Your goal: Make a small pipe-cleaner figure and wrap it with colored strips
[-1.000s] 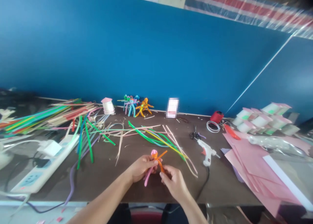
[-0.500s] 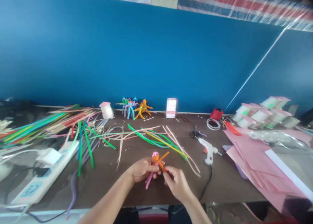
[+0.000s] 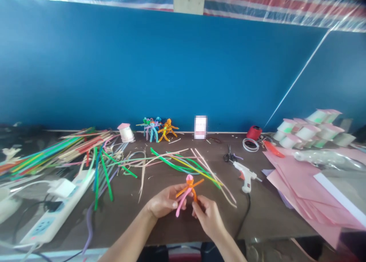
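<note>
A small pipe-cleaner figure [image 3: 190, 183] with a pink head, an orange band and arms, and pink and orange legs is between my hands above the table. My left hand [image 3: 166, 203] is curled around its left side, thumb near the pink leg and fingertips partly hidden behind the figure. Thumb and fingers of my right hand [image 3: 208, 214] pinch the lower end of the orange leg. Just beyond my hands lie loose green, yellow and pink pipe cleaners [image 3: 188, 163].
Finished pipe-cleaner figures [image 3: 151, 130] stand along the blue wall. A power strip [image 3: 54, 212] and a pipe-cleaner pile [image 3: 57, 151] lie left. A glue gun [image 3: 245, 176], scissors [image 3: 228, 155], pink sheets [image 3: 303, 189] and stacked paper cups [image 3: 309, 132] are right.
My left thumb has drawn off the figure's middle toward the left, uncovering its orange and pink body. The figure stands more upright and slightly farther right; my right hand keeps its pinch.
</note>
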The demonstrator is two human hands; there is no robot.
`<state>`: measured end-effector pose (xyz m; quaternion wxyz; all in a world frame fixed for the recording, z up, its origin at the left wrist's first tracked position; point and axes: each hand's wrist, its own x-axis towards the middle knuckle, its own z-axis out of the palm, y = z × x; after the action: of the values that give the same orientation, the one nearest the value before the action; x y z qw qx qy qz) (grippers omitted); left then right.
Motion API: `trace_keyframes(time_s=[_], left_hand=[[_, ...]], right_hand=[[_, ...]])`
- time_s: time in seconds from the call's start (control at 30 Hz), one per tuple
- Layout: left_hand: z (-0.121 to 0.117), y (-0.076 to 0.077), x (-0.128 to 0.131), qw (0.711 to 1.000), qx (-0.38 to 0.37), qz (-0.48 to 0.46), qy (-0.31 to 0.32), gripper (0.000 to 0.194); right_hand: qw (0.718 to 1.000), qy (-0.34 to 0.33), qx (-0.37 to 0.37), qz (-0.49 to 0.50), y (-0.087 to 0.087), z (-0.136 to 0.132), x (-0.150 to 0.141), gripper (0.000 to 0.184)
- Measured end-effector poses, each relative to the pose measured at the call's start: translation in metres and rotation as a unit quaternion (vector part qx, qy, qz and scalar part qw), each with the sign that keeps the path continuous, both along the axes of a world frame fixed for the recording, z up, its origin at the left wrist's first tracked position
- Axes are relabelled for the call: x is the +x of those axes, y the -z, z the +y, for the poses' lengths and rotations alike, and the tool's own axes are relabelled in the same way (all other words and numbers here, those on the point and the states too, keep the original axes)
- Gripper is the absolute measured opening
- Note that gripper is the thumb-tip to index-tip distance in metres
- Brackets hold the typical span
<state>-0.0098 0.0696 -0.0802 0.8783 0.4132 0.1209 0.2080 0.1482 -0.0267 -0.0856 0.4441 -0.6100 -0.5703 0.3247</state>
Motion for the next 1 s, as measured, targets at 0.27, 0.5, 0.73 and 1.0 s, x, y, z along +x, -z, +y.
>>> trace_keyframes(time_s=[0.27, 0.5, 0.73, 1.0], left_hand=[[0.001, 0.008, 0.009, 0.989, 0.04, 0.11, -0.096, 0.032], [-0.008, 0.001, 0.014, 0.968, 0.151, 0.148, -0.134, 0.041], [-0.012, -0.007, 0.014, 0.969, 0.154, 0.144, -0.128, 0.039], [-0.013, -0.005, 0.011, 0.968, 0.164, 0.169, -0.091, 0.042]], right_hand=[[0.991, -0.015, 0.028, -0.127, -0.008, -0.006, -0.007, 0.025], [0.985, -0.019, 0.054, -0.165, -0.009, -0.004, -0.009, 0.025], [0.976, -0.033, 0.054, -0.207, -0.008, -0.005, -0.009, 0.023], [0.975, -0.037, 0.035, -0.218, -0.007, -0.005, -0.007, 0.021]])
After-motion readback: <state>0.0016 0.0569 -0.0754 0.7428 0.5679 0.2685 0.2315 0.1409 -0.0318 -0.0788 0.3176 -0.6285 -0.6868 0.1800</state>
